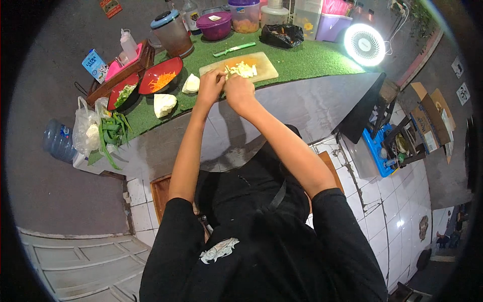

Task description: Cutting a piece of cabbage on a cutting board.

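Observation:
My right hand is closed around a knife; only a bit of its blade shows between my hands. Close against it on the left, my left hand has its fingers bent over the near edge of the cutting board. Whatever may be under those fingers is hidden. Chopped pale cabbage lies in a loose heap on the board, just beyond my right hand. Left of the board are two cabbage chunks, one beside my left wrist and another nearer the counter's edge.
Red-and-black bowls hold shredded carrot and chopped greens. A green-handled tool lies behind the board. Farther back stand a pitcher, a purple tub and a black bag. A lit fan stands right; green leaves hang left.

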{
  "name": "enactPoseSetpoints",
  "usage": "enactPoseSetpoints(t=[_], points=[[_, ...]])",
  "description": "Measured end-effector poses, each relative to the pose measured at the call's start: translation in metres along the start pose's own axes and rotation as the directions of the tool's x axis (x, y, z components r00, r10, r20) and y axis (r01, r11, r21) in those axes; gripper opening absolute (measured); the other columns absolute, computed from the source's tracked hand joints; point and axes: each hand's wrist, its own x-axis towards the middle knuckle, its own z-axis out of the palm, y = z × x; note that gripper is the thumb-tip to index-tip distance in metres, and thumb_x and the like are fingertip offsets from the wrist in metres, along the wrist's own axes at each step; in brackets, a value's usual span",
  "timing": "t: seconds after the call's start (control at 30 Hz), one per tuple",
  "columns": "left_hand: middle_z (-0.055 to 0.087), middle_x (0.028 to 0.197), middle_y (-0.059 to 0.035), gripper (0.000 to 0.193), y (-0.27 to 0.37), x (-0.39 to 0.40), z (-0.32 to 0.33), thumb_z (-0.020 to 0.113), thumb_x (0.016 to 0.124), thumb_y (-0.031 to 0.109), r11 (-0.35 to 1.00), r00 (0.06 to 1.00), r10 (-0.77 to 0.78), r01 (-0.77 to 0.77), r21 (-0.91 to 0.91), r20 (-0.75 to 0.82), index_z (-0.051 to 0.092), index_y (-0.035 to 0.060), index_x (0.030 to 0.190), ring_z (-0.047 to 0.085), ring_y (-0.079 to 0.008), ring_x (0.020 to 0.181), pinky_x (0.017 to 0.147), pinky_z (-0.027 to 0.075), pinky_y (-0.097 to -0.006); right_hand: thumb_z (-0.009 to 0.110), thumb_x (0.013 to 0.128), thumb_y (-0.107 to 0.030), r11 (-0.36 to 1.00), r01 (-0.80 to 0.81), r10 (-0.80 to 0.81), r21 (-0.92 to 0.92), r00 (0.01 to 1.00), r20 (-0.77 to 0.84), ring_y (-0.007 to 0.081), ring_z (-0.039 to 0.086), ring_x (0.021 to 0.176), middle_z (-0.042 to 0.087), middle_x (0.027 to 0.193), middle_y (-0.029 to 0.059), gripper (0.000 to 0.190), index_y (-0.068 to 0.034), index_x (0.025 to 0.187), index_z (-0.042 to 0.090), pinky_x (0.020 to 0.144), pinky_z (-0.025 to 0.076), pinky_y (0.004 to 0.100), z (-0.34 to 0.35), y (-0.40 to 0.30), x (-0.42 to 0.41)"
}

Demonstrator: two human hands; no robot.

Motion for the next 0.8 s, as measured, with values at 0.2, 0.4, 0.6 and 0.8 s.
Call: enactPoseSetpoints(t=[0.2, 0.4, 0.6, 0.8], points=[[0.07, 0.097, -0.0176, 0.018, -0.001, -0.003, -0.006, 0.068, 0.082, 0.012, 0.997, 0.995, -0.081, 0.082, -0.015, 0.05, 0.07, 0.0003, 0.095, 0.069, -0.0303, 0.088, 0.08, 0.053, -0.0361, 0.056, 0.085, -0.007, 0.99, -0.019, 0.026, 0.142, 0.999, -0.042, 0.0361, 0.071, 0.082, 0.068, 0.083, 0.0236, 0.016, 0.005, 0.095, 0.058, 0.069, 0.058, 0.0425, -0.007, 0.006, -0.008], [0.068, 0.088, -0.0153, 0.014, 0.001, -0.004, -0.003, 0.07, 0.081, 0.012, 0.997, 0.998, -0.056, 0.057, 0.058, -0.011, 0.071, 0.001, 0.09, 0.064, -0.0318, 0.087, 0.081, 0.049, -0.0403, 0.057, 0.083, -0.003, 0.973, -0.055, 0.055, 0.223, 0.998, 0.006, 0.0396, 0.069, 0.079, 0.067, 0.082, 0.0257, 0.018, 0.009, 0.096, 0.053, 0.068, 0.057, 0.0443, -0.009, -0.003, -0.022], [0.066, 0.089, -0.0143, 0.012, 0.002, -0.006, -0.001, 0.067, 0.082, 0.011, 0.994, 0.998, -0.059, 0.06, 0.093, -0.017, 0.07, 0.0013, 0.088, 0.057, -0.0337, 0.091, 0.084, 0.045, -0.042, 0.059, 0.08, -0.002, 0.98, -0.051, 0.041, 0.193, 0.998, 0.056, 0.0395, 0.07, 0.079, 0.067, 0.081, 0.026, 0.019, 0.009, 0.095, 0.053, 0.068, 0.057, 0.0435, -0.024, -0.013, -0.027], [0.065, 0.089, -0.0145, 0.011, 0.007, -0.009, -0.002, 0.065, 0.084, 0.011, 0.978, 0.997, -0.073, 0.075, 0.193, -0.014, 0.07, 0.0022, 0.089, 0.054, -0.0341, 0.092, 0.088, 0.041, -0.0427, 0.058, 0.081, -0.002, 0.976, -0.077, 0.054, 0.206, 0.992, 0.115, 0.0388, 0.07, 0.08, 0.067, 0.081, 0.0238, 0.017, 0.008, 0.094, 0.057, 0.068, 0.057, 0.0433, -0.023, -0.014, -0.024]])
